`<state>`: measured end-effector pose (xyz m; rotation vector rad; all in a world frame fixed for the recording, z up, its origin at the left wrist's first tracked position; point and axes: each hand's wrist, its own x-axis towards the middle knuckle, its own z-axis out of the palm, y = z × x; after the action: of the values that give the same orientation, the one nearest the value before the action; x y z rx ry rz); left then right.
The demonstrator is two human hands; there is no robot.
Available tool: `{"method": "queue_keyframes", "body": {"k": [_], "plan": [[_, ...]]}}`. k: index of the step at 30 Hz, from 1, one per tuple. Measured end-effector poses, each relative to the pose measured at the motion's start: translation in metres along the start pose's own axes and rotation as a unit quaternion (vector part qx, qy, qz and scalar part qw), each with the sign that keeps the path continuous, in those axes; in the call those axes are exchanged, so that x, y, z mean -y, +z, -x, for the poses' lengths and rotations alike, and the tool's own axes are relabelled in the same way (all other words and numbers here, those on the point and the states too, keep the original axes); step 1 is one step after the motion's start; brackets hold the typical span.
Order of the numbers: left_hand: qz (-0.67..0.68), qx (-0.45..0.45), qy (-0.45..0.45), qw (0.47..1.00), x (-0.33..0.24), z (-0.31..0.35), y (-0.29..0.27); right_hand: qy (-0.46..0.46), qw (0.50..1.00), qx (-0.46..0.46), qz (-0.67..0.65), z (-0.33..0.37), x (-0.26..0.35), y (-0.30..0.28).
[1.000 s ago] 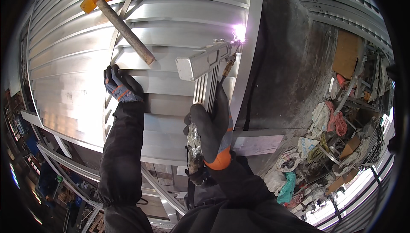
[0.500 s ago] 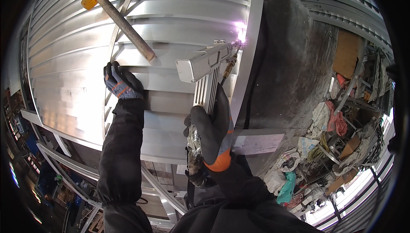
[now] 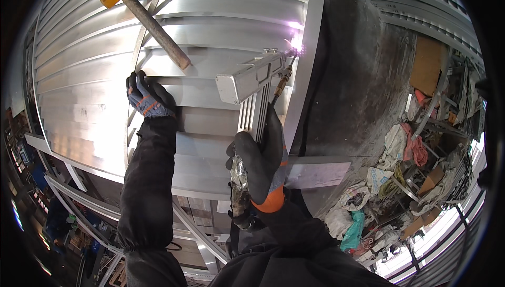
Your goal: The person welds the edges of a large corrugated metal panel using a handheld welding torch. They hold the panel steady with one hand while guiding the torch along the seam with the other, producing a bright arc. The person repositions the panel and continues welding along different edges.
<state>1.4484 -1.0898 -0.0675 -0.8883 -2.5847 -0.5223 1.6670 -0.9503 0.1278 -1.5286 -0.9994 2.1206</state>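
My right hand [image 3: 263,155], in a black-palmed glove with an orange cuff, is wrapped round the handle of a silver welding gun [image 3: 247,79]. At the gun's tip a bright violet-white welding arc [image 3: 296,45] glows where a slat end meets the frame's right side rail [image 3: 306,66]. The slats belong to a large louvred metal panel [image 3: 210,92]. My left hand [image 3: 150,98], gloved alike, lies on the panel over a narrow cross strip [image 3: 135,58], fingers stretched forward. Beyond it a mallet [image 3: 155,27] with a yellow head and wooden handle rests on the slats.
A dark metal surface [image 3: 350,87] extends right of the panel. Farther right lie cardboard [image 3: 425,66], crumpled sacks [image 3: 392,150], a green bag [image 3: 352,230] and metal scraps. Another slatted panel [image 3: 421,8] stands at the upper right. Metal framing [image 3: 87,203] runs along the lower left.
My left hand has shifted very slightly up and left in the picture. The welding gun's tip stays at the side rail, and the arc's glow has changed shape. The mallet lies in place.
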Motion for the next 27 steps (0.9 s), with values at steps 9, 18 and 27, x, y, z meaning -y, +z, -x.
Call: {"method": "queue_keyframes", "body": {"k": [9,18,27], "plan": [[-0.003,-0.005,0.004,1.000,-0.001,-0.001,-0.001,-0.010,1.000,0.019,0.008,0.005,-0.009,-0.007],[-0.019,-0.006,0.001,1.000,0.000,0.003,-0.001,0.021,0.999,0.038,-0.021,0.011,-0.010,-0.011],[-0.013,-0.003,-0.001,1.000,0.002,0.003,0.000,0.056,0.997,0.040,0.030,0.031,0.000,-0.015]]}}
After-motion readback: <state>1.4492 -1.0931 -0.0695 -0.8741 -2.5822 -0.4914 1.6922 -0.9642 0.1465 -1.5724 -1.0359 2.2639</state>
